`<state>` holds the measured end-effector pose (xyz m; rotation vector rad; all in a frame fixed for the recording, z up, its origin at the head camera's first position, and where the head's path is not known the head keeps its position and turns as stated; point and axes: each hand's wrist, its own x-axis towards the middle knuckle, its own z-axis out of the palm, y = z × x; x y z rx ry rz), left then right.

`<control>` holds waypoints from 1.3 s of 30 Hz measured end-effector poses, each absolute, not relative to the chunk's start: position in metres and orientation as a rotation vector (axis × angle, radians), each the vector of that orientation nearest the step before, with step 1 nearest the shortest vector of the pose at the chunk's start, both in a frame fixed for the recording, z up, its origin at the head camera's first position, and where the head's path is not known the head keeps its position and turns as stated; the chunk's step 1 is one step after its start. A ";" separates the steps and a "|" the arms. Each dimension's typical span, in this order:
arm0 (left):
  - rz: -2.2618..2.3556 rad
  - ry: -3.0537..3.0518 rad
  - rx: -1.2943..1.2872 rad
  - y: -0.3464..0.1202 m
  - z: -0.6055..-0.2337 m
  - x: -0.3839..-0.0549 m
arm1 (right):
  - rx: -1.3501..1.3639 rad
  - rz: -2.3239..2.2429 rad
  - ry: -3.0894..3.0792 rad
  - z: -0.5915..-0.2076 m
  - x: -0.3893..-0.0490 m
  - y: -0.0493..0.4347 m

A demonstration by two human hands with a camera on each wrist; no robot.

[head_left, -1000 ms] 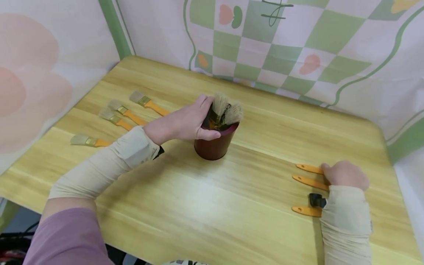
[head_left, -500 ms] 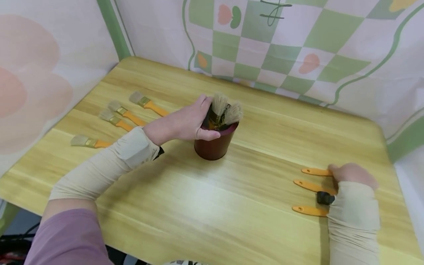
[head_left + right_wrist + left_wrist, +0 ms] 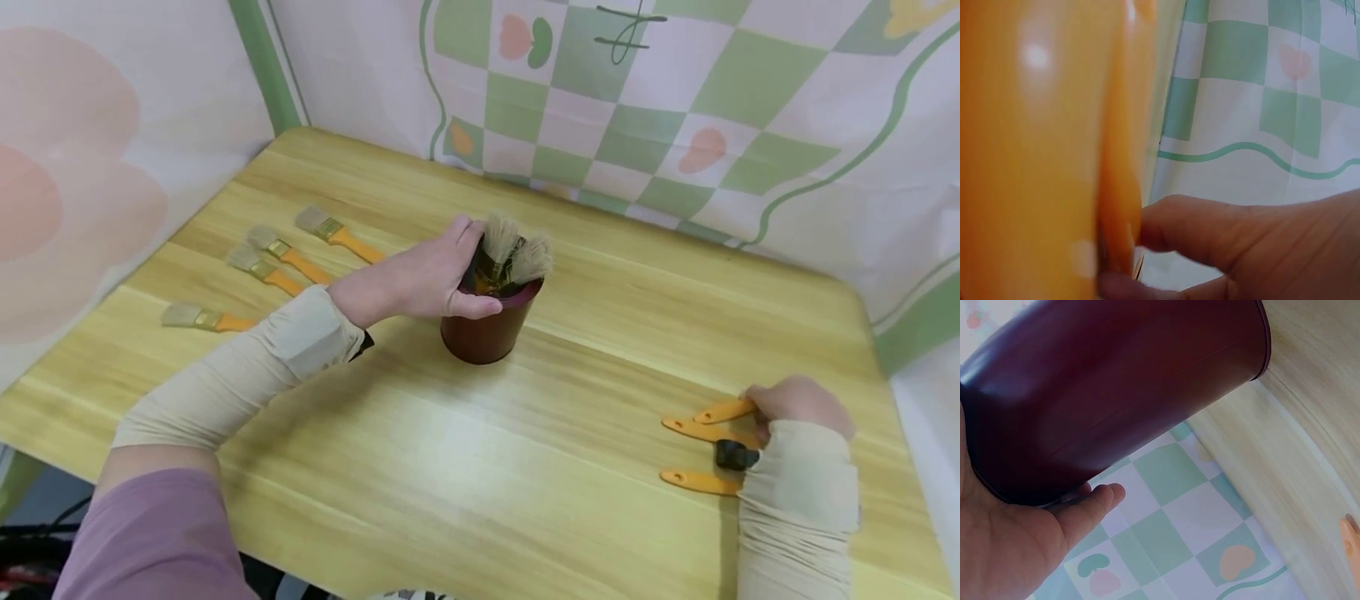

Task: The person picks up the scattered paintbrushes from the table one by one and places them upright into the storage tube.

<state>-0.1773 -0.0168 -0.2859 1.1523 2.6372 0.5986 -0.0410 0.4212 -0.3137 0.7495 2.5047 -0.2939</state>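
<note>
My left hand (image 3: 420, 279) grips the rim of a dark red cup (image 3: 483, 337), thumb on the near side in the head view. Bristle-up brushes (image 3: 521, 254) stand inside the cup. In the left wrist view the cup's smooth wall (image 3: 1122, 394) fills the upper part, beside my hand (image 3: 1016, 544). At the right of the table, my right hand (image 3: 802, 408) pinches a paintbrush (image 3: 723, 412) by its orange handle; its bristles are hidden behind the hand. The right wrist view has thumb and finger at that handle (image 3: 1124, 169). Another orange handle (image 3: 1022, 137) looms close to the camera.
Two more paintbrushes, one near the right hand (image 3: 690, 428) and one closer to the front (image 3: 697, 482), lie with handles pointing left. Several flat brushes (image 3: 352, 243) lie on the left of the table. A printed cloth (image 3: 577, 108) hangs behind the table.
My right hand has moved a little right and toward me. The pinched paintbrush has turned, and its handle now slants close to the neighbouring one. The left hand stays on the cup.
</note>
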 end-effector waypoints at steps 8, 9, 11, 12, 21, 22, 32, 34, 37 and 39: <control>0.607 2.634 1.149 -0.017 -0.285 -0.178 | 0.718 -0.376 2.496 -0.315 -0.045 0.421; 0.607 2.633 1.150 -0.017 -0.285 -0.178 | 0.716 -0.389 2.500 -0.316 -0.045 0.421; 0.599 2.637 1.151 -0.016 -0.284 -0.177 | 0.726 -0.430 2.505 -0.316 -0.046 0.421; 0.598 2.637 1.149 -0.017 -0.284 -0.177 | 0.737 -0.463 2.505 -0.317 -0.046 0.421; 0.593 2.635 1.149 -0.017 -0.284 -0.177 | 0.820 -0.628 2.554 -0.321 -0.046 0.419; 0.597 2.633 1.146 -0.017 -0.284 -0.177 | 0.809 -0.628 2.570 -0.321 -0.047 0.419; 0.607 2.628 1.133 -0.018 -0.286 -0.176 | 0.769 -0.701 2.728 -0.315 -0.047 0.408; 0.608 2.627 1.137 -0.019 -0.286 -0.176 | 0.777 -0.766 2.702 -0.314 -0.047 0.406; 0.612 2.632 1.146 -0.018 -0.286 -0.176 | 0.794 -0.823 2.692 -0.312 -0.048 0.403; 0.614 2.634 1.152 -0.018 -0.286 -0.176 | 0.801 -0.823 2.717 -0.311 -0.049 0.401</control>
